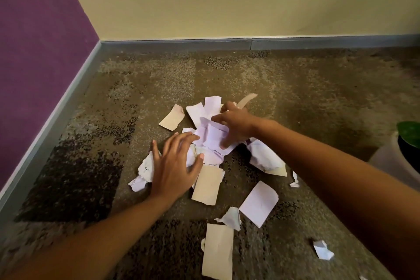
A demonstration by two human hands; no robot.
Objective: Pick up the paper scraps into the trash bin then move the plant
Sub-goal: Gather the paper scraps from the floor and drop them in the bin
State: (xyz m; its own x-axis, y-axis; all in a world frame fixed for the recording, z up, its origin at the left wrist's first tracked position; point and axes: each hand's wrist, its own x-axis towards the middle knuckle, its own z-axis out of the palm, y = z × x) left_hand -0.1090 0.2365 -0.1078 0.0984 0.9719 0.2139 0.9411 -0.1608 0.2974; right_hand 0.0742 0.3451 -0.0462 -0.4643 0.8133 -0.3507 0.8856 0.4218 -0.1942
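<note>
The heap of torn lilac, white and tan paper scraps [213, 142] is lying on the mottled brown carpet [306, 102], between my two grips. My left grip [175, 166] is pressing spread-fingered on its near-left side. My right grip [234, 125] is curling round the top lilac sheets [210, 129] from the far right. Stray pieces [259, 203] are trailing toward me.

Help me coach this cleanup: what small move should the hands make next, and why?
Probably draw both hands together and scoop up the pile: the left hand lies spread on its left side, the right hand grips scraps at its top, and more lie loose on the carpet.
</note>
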